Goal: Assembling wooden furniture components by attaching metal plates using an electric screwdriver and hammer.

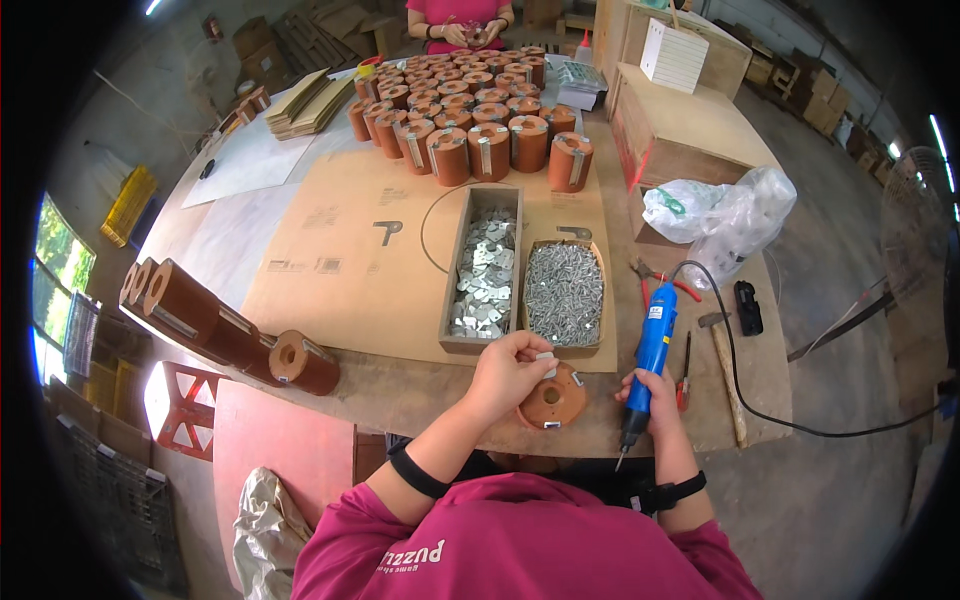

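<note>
My left hand [513,378] is closed, pinching a small flat metal plate [546,362] between thumb and fingers. It is over the edge of a round reddish-brown cylinder [553,400] with a hole in its middle, at the table's near edge. My right hand [654,398] grips a blue corded electric screwdriver [655,330], its bit pointing down towards me. Beyond the cylinder stand a long wooden box [448,270] of metal plates [490,265] and a shallow tray of screws [563,292].
Many similar cylinders [489,152] crowd the far table; more lie in a row [185,300] at left. Right of the screwdriver are red-handled pliers [668,282], a hammer [727,375], a hand screwdriver [684,380] and the power cord [735,365]. Across the table, another person's hands [470,36] hold something.
</note>
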The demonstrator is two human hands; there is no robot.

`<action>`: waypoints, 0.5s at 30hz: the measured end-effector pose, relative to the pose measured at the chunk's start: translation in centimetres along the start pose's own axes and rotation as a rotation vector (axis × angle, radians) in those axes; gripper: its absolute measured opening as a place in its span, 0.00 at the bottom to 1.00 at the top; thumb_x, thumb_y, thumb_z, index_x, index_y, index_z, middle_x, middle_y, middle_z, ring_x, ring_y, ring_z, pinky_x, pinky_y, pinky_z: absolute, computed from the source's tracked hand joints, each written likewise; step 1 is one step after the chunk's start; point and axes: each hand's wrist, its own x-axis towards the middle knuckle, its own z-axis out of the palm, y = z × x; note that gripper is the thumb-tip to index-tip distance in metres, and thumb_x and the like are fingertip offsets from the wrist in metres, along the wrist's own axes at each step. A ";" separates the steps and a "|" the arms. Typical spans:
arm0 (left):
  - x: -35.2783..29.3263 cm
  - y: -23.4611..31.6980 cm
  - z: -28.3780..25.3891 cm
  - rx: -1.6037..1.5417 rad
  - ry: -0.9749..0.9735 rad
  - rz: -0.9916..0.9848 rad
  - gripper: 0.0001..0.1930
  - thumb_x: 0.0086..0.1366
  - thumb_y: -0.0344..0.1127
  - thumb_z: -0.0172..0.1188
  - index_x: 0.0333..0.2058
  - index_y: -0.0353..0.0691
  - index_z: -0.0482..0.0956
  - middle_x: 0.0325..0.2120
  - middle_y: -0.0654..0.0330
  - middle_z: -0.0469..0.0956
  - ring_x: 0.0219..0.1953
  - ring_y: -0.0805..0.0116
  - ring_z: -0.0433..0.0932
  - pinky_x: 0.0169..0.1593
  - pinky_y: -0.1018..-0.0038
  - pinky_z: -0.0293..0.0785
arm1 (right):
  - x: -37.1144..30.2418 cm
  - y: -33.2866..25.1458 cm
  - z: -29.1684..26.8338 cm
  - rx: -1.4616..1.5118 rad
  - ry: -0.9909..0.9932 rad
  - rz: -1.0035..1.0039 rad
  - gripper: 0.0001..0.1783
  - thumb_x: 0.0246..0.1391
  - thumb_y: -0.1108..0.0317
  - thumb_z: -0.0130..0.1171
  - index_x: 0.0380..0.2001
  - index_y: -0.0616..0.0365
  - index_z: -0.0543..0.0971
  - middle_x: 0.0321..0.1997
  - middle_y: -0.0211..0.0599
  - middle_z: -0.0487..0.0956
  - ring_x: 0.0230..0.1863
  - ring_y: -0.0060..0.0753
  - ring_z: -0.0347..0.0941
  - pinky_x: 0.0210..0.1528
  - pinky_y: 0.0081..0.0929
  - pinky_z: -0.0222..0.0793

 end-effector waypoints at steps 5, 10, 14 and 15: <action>-0.3 0.0 0.0 0.163 0.078 0.177 0.09 0.47 0.28 0.62 0.29 0.35 0.76 0.25 0.59 0.75 0.28 0.68 0.74 0.34 0.75 0.70 | -0.1 0.0 0.0 -0.029 -0.006 0.008 0.19 0.45 0.67 0.52 0.39 0.62 0.62 0.23 0.41 0.72 0.20 0.31 0.70 0.27 0.33 0.73; -0.6 -0.2 0.2 0.284 0.132 0.309 0.07 0.47 0.26 0.62 0.27 0.36 0.77 0.25 0.58 0.75 0.31 0.65 0.74 0.36 0.75 0.69 | -0.2 -0.3 0.1 -0.024 0.007 0.026 0.19 0.44 0.67 0.53 0.40 0.62 0.63 0.24 0.41 0.72 0.20 0.31 0.71 0.26 0.32 0.73; -0.6 -0.4 0.0 0.234 0.166 0.390 0.07 0.48 0.25 0.60 0.30 0.36 0.77 0.26 0.59 0.76 0.31 0.66 0.74 0.36 0.75 0.69 | 0.0 -0.3 0.1 -0.001 0.018 0.035 0.19 0.44 0.67 0.53 0.39 0.62 0.63 0.24 0.41 0.72 0.19 0.31 0.71 0.26 0.30 0.73; -0.6 -0.5 -0.2 0.263 0.154 0.458 0.09 0.50 0.24 0.59 0.32 0.36 0.77 0.26 0.58 0.76 0.31 0.67 0.74 0.36 0.76 0.69 | -0.1 -0.3 0.2 0.001 0.024 0.040 0.19 0.44 0.67 0.53 0.39 0.62 0.63 0.24 0.41 0.72 0.19 0.31 0.71 0.26 0.30 0.73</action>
